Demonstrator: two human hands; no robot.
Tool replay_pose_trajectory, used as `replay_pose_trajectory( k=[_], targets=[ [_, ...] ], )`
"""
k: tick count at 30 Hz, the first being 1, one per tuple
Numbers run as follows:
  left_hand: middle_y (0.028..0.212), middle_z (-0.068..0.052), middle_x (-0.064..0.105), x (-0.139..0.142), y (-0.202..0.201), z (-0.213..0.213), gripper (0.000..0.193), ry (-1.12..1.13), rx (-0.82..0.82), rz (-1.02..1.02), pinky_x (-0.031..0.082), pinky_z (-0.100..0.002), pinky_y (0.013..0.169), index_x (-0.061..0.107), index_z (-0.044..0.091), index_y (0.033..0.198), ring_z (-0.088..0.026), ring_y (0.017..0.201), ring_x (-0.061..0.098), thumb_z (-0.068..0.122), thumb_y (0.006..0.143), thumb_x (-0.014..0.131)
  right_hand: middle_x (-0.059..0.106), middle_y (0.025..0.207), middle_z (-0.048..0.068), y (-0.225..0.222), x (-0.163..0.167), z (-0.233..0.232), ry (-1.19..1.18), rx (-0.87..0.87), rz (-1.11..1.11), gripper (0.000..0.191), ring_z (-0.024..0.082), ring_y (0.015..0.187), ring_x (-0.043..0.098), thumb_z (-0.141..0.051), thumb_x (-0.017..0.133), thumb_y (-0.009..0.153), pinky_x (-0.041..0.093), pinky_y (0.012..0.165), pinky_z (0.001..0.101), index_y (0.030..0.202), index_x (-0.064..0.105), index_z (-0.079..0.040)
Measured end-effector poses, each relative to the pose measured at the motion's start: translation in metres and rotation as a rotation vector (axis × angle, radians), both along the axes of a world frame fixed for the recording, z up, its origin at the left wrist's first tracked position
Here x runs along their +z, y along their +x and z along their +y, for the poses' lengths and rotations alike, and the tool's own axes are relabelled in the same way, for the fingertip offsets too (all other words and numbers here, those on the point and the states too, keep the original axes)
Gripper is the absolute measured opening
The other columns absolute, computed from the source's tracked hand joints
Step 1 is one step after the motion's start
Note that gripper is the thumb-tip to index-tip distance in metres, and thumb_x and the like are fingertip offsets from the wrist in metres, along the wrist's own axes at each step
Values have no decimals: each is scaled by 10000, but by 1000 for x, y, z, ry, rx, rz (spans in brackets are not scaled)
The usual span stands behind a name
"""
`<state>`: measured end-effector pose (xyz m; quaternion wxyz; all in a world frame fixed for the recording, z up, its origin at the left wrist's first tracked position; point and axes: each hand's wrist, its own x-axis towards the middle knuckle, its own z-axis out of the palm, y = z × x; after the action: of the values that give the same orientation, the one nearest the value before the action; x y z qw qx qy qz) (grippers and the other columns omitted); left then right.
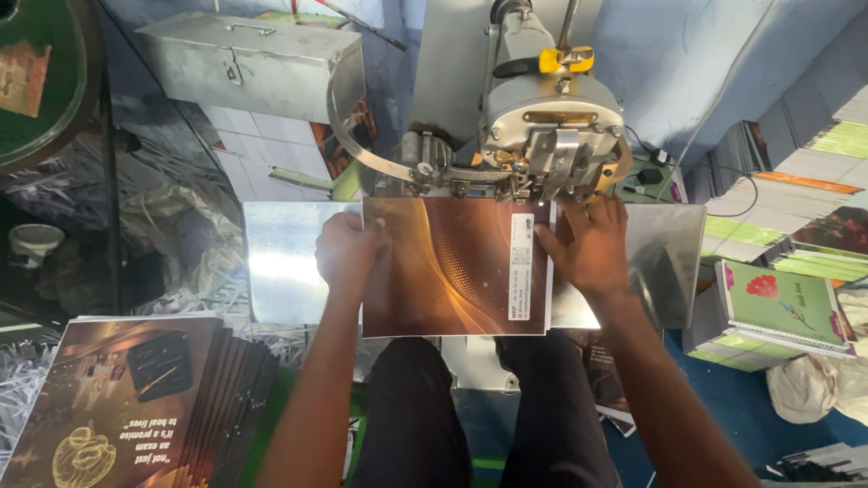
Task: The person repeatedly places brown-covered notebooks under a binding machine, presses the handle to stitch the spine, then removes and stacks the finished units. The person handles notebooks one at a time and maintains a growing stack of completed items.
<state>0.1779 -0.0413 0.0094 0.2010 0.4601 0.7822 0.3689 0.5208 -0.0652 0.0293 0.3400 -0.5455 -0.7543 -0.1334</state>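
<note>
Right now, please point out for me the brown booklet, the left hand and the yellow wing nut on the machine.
brown booklet (452, 271): head view, middle of its cover.
left hand (348, 253): head view, back of the hand, on the booklet's left edge.
yellow wing nut (565, 60): head view, its centre, atop the machine.

Both arms reach straight out in front. The left hand (348, 251) is curled loosely, knuckles up, pressing down. The right hand (588, 246) lies flat, fingers spread wide and pointing forward.
</note>
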Motion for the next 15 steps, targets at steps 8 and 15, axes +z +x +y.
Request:
replay_pose_trajectory(
  k=[8,15],
  targets=[
    [929,-141,758,-1,6,4,376,11,25,-17,558,-474,814,746,114,938,-375,895,724,429,748,822,566,1461,147,20,-25,14,-69,83,-7,578,341,1412,475,-421,666,980,131,1237,633,1436,612,-69],
    [950,-141,770,-1,16,5,354,-25,20,3,559,-478,853,761,124,911,-386,938,725,443,767,820,543,1451,158,27,-21,13,-63,157,12,532,347,1406,438,-388,629,967,167,1242,605,1411,631,-96]
  ],
)
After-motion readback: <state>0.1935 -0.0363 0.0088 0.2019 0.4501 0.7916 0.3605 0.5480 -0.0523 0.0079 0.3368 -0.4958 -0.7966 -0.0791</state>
